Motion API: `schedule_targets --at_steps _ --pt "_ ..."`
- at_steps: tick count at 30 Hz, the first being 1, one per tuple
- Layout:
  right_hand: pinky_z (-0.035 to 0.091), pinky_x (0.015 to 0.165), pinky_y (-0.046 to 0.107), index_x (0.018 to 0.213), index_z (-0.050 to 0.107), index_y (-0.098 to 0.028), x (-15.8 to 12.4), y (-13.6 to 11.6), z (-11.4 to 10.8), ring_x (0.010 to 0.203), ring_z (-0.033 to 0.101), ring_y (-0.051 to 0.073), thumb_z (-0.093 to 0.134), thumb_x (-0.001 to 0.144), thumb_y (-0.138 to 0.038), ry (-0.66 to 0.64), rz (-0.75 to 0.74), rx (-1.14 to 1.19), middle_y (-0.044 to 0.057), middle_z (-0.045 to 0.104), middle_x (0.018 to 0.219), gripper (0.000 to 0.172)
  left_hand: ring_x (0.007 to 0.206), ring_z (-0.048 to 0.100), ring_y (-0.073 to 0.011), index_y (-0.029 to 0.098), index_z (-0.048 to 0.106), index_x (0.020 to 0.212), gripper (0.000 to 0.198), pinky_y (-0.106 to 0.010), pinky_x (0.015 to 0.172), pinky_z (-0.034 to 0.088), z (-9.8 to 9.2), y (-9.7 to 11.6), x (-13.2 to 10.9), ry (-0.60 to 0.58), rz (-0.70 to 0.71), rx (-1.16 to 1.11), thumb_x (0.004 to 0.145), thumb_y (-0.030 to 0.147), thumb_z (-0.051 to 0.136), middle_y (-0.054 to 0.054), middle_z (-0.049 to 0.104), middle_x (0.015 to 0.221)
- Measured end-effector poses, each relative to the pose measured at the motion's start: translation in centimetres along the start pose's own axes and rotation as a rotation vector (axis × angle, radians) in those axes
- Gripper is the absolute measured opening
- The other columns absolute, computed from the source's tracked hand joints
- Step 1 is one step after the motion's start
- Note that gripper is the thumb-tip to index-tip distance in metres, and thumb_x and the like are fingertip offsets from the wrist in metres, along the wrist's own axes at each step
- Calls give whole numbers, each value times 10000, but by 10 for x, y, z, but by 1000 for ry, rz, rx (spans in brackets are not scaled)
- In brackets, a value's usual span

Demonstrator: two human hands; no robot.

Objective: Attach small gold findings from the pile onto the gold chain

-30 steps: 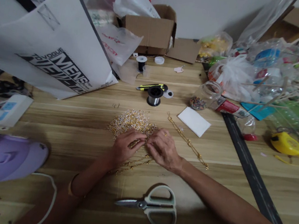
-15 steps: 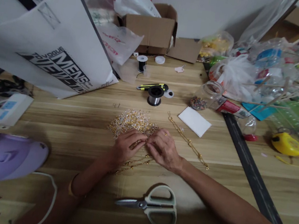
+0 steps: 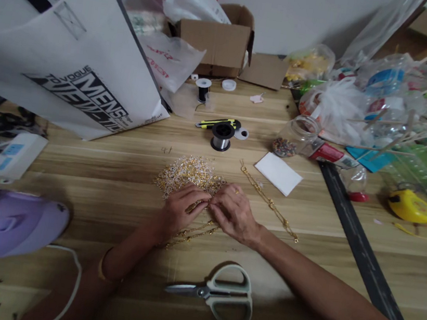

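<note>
My left hand (image 3: 183, 211) and my right hand (image 3: 235, 212) meet fingertip to fingertip over the table, both closed in a pinch. Strands of a gold chain (image 3: 189, 236) with small beads run from beneath my right hand down to the left, below my left hand. The bit of chain between the fingertips is too small and covered to make out. Just beyond my fingers lies a heap of small gold and silver links (image 3: 190, 170). A second gold chain (image 3: 270, 204) stretches across the wood to the right of my right hand.
Scissors (image 3: 215, 294) lie nearest me. Beyond the heap are a wire spool (image 3: 222, 136), a yellow-black cutter (image 3: 212, 123) and a white card (image 3: 278, 174). A bead jar (image 3: 293, 136) and tape measure (image 3: 411, 206) are right; a purple appliance (image 3: 19, 229) and paper bag (image 3: 73, 57) left.
</note>
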State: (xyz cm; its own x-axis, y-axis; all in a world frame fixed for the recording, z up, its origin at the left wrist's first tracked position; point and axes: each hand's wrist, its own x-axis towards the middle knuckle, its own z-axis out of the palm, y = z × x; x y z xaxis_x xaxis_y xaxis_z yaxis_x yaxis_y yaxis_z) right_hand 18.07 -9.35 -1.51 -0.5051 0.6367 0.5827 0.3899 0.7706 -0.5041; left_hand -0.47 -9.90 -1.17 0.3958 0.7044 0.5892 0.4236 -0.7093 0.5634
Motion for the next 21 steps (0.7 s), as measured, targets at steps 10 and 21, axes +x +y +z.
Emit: schedule_targets --at_steps 10,21 --pt "412 784 371 857 526 -188 0 0 0 761 498 182 492 862 -160 1 6 0 45 591 775 44 785 616 -145 168 603 942 152 -272 732 509 0 1 0 -5 11 21 810 92 594 -62 660 835" --pt "410 770 369 867 517 -191 -1 1 1 757 500 181 504 857 -157 3 -2 1 45 592 787 37 798 600 -148 167 595 954 157 -280 743 500 0 1 -1 -24 1 1 819 90 581 -65 649 842"
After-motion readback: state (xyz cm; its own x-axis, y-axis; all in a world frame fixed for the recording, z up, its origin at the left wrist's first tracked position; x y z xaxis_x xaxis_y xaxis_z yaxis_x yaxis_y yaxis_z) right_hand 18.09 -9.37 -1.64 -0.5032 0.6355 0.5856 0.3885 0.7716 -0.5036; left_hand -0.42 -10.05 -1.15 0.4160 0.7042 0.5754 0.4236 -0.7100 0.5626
